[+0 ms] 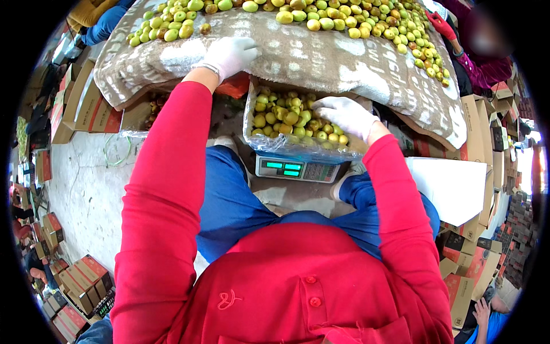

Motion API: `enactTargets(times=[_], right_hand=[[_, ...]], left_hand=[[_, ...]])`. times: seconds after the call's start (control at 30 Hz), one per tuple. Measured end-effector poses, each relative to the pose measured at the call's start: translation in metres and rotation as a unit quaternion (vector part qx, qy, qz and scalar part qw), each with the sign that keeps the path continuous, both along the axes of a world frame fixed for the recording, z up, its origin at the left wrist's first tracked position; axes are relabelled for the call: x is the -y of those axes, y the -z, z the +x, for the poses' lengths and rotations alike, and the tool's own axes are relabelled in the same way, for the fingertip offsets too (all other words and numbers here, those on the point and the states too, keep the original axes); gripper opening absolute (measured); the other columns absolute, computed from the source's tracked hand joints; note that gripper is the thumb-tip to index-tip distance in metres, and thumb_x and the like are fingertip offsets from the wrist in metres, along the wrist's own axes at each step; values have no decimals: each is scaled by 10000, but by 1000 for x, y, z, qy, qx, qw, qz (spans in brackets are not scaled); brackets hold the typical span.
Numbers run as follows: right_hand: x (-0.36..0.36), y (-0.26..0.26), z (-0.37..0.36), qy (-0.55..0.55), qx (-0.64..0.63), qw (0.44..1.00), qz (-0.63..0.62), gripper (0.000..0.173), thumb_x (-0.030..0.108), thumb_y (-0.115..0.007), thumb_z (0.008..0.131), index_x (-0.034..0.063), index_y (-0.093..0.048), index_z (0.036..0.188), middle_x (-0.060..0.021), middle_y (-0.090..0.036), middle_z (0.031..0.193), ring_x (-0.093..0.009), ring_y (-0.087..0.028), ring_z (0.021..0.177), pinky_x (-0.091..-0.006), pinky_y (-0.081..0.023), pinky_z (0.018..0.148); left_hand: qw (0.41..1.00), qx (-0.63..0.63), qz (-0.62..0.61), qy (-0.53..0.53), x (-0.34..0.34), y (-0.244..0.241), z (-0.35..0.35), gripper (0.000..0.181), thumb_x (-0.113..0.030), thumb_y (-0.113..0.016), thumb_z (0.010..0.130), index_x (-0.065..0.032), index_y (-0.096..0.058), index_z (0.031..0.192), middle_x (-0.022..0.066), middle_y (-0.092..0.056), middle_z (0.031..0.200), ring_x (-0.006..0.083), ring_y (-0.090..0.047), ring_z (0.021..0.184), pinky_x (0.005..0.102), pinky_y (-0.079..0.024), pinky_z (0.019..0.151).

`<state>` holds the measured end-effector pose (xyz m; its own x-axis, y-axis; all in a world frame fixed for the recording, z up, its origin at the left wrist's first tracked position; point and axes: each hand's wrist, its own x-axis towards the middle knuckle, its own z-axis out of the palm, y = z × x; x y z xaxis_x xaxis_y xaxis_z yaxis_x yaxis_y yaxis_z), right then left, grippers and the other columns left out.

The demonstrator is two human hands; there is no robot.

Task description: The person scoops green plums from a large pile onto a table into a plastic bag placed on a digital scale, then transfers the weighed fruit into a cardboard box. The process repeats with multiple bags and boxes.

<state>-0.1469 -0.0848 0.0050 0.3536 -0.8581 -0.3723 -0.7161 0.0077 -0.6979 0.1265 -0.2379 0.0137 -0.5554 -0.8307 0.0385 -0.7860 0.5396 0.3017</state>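
My left hand, in a white glove, is over the brown and white fleece blanket, its fingers curled; whether they hold anything is hidden. Green and reddish-brown jujube fruits are heaped on the blanket beyond it. My right hand, also white-gloved, reaches into a plastic-lined box and touches the jujubes inside; whether it grips one cannot be seen. Under the box, between my feet, stands a digital scale with lit green displays.
A co-worker's red-gloved hand is at the blanket's far right. Another box with darker fruits stands partly under the blanket at left. A white sheet lies at right. Cardboard boxes are stacked on both sides. A green strap loop lies on the floor.
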Motion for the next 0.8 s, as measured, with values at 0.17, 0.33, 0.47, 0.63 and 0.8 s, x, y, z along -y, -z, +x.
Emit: enactTargets(times=[0.17, 0.33, 0.47, 0.63, 0.8], right_hand=[[11, 41, 32, -35, -26, 996, -72, 419, 284, -560, 845, 79, -590, 1209, -188, -597, 1191, -322, -564, 1112, -368, -420, 988], [-1, 74, 79, -138, -198, 960, -143, 390, 279, -627, 771, 182, -648, 1149, -103, -517, 1276, -336, -489, 1157, -439, -458, 939], [3, 67, 75, -117, -283, 949, -79, 415, 282, -665, 720, 214, -656, 1129, -96, -521, 1239, -323, -531, 1090, -432, -483, 885], [-1, 84, 22, -75, -317, 945, -26, 459, 266, -644, 718, 198, -615, 1171, -123, -529, 1178, -328, -586, 1027, -433, -502, 847], [-13, 114, -19, -46, -273, 961, 20, 465, 318, -635, 728, 143, -583, 1156, -174, -502, 1234, -351, -593, 1022, -416, -498, 867]], left_hand=[[998, -48, -27, 6, 3, 7, -1, 291, -380, -529, 844, -176, -691, 975, 125, -678, 947, 331, -634, 900, 424, -491, 833], [994, -56, -92, 18, 0, 9, -4, 228, -347, -562, 819, -162, -692, 847, 106, -679, 831, 318, -647, 813, 436, -507, 761], [995, -44, -92, 6, 0, 10, 1, 227, -340, -564, 818, -148, -686, 830, 104, -679, 824, 316, -647, 804, 434, -506, 748], [995, -47, -85, 8, 0, 6, 0, 217, -324, -566, 814, -141, -682, 811, 107, -676, 810, 316, -647, 799, 439, -506, 744], [993, -53, -100, 22, -1, 7, 3, 209, -313, -569, 804, -140, -686, 816, 106, -677, 816, 316, -646, 808, 435, -507, 755]])
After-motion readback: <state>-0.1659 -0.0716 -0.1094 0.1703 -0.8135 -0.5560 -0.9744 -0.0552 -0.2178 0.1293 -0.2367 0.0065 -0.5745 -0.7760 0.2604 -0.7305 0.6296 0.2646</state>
